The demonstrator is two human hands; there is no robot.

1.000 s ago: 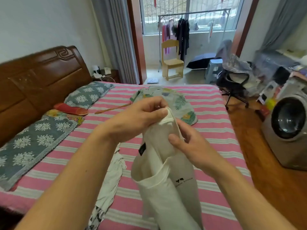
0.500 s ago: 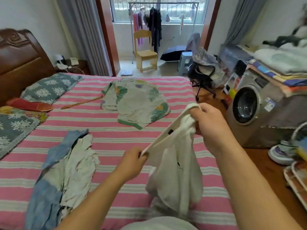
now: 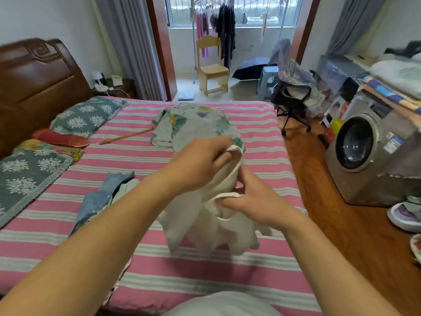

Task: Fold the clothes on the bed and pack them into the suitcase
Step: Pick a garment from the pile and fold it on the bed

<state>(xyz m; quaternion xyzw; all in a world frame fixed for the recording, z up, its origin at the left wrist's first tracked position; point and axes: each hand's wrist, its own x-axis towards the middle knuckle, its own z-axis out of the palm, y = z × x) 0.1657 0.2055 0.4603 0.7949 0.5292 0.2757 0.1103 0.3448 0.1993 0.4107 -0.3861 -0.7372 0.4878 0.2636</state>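
I hold a white shirt (image 3: 211,222) up over the bed (image 3: 205,281), near its right edge. My left hand (image 3: 196,165) pinches a hemmed edge of the cloth at the top, fingers curled round it. My right hand (image 3: 255,201) grips another hemmed edge lower down and just beside the left, thumb and fingers closed on the fold. The shirt hangs bunched from those two grips, its long axis running roughly up and down, the top toward the window and the loose lower part drooping to the striped sheet, where it touches or nearly touches; I cannot tell which. Which end is the neck I cannot make out in the crumple.

Beyond my hands a leaf-print garment (image 3: 193,126) lies spread flat on the bed. To my left, a heap of blue and pale clothes (image 3: 102,199) lies beside my left forearm. Right of the bed, a washer (image 3: 369,156) stands on the wood floor.
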